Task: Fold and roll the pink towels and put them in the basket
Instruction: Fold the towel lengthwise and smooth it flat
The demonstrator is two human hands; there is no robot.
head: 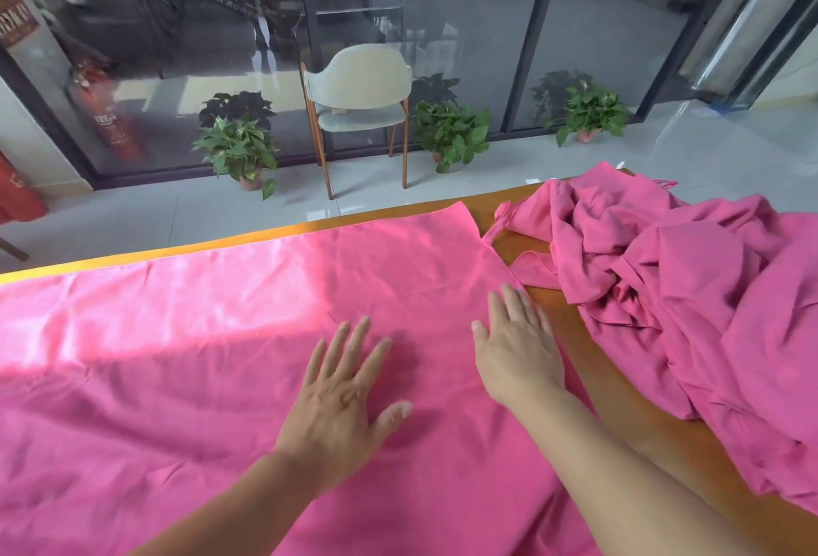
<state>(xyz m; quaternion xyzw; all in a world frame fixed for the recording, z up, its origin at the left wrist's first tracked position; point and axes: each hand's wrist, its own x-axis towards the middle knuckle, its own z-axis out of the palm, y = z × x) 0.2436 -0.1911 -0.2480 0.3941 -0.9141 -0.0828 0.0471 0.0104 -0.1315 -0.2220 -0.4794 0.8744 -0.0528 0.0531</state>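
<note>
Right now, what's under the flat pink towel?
The flat pink towel lies on the wooden table, bare only at its far edge and right side. Left hand and right hand press on top. Anything beneath is covered.

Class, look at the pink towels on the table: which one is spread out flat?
The flat towel under both hands, the left hand and the right hand. The other pink towels lie crumpled in a heap to its right.
</note>
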